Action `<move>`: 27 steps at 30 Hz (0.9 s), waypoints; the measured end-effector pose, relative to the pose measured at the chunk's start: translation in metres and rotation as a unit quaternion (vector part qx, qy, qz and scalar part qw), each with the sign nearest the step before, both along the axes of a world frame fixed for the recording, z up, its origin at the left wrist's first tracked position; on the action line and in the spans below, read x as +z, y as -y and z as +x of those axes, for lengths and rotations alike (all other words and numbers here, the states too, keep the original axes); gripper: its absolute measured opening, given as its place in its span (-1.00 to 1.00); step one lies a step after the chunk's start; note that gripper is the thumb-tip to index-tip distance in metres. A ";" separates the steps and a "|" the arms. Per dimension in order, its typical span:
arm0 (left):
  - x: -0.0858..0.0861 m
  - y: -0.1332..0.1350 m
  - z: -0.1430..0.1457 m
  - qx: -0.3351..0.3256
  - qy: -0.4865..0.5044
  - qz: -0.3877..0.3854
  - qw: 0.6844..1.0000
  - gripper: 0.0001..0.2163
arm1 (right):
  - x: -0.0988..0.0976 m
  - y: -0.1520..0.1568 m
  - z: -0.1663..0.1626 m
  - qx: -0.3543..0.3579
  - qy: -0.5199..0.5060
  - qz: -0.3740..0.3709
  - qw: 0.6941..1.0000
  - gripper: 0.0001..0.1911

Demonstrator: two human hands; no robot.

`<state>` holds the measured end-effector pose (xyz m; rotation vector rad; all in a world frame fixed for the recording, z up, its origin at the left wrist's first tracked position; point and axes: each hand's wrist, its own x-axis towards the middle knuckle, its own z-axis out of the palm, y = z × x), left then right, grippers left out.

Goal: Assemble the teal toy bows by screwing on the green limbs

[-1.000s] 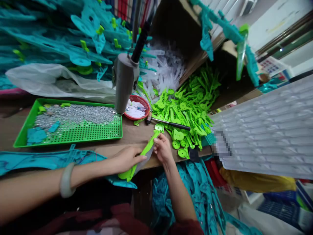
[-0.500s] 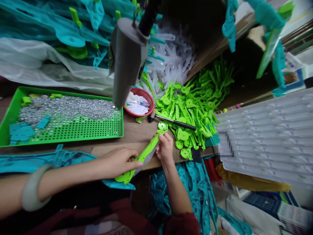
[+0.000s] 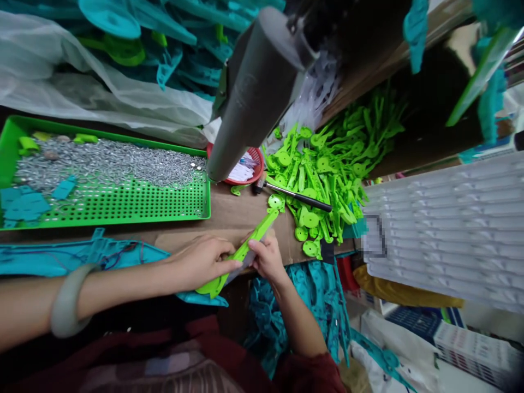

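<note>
Both hands grip one long lime-green plastic part (image 3: 258, 232), which slants from lower left to upper right over the bench's front edge. A translucent plastic strip (image 3: 246, 261) lies along its underside. My left hand (image 3: 208, 259) is closed around the lower portion, thumb on top. My right hand (image 3: 268, 255) pinches the part around its middle, thumb on the strip side. Beyond the part's far tip lies a round green piece (image 3: 275, 203). A hammer (image 3: 298, 200) with a black handle rests just past it, against a heap of green plastic parts (image 3: 323, 164).
A green perforated tray (image 3: 164, 203) of small metal screws stands left. Behind the hammer is a red basket (image 3: 258, 164) with white pieces, partly hidden by a grey cylinder (image 3: 256, 87) hanging overhead. Teal parts (image 3: 266, 322) hang below the bench; stacked white trays (image 3: 442, 229) stand right.
My right hand has slid down the green part from near its far end to its middle. The left hand keeps its grip. The whole view has shifted slightly.
</note>
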<state>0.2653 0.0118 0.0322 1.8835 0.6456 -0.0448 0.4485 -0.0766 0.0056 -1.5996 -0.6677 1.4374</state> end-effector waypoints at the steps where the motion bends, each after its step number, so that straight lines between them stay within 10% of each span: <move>1: -0.001 -0.001 0.000 -0.004 0.006 -0.007 1.000 -0.63 | 0.002 -0.002 -0.001 -0.006 0.000 -0.002 1.000 -0.51; 10: 0.000 -0.016 -0.004 -0.035 0.050 -0.090 0.994 -0.56 | 0.036 0.043 -0.026 0.192 -0.004 -0.083 0.978 -0.47; 27: 0.003 -0.016 -0.002 -0.027 0.063 -0.048 0.996 -0.59 | 0.018 0.047 -0.074 0.040 -0.082 -0.059 0.994 -0.45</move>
